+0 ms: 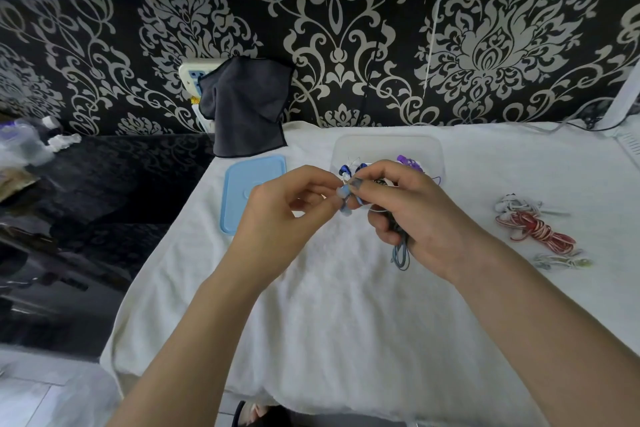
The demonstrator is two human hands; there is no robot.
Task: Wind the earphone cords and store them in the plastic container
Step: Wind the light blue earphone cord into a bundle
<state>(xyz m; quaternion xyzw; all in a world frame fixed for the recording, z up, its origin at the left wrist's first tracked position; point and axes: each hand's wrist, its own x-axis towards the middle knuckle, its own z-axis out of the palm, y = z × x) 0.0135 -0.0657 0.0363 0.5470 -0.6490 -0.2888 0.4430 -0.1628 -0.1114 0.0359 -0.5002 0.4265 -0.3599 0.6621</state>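
My left hand (pixel 287 208) and my right hand (pixel 412 215) meet above the white cloth, just in front of the clear plastic container (pixel 388 146). Between them is a light blue earphone (pixel 344 200): the left fingertips pinch its earbud end, and the right hand grips the wound grey-blue cord, a loop of which hangs below the palm (pixel 400 255). Inside the container lie blue and purple earphones (pixel 408 163), partly hidden by my fingers. The container's blue lid (pixel 242 191) lies flat to its left.
A red-and-white earphone bundle (pixel 533 227) and a pale clear one (pixel 561 262) lie on the cloth at the right. A dark grey cloth (pixel 246 104) hangs over a socket on the patterned wall. The table's left edge drops to a dark floor.
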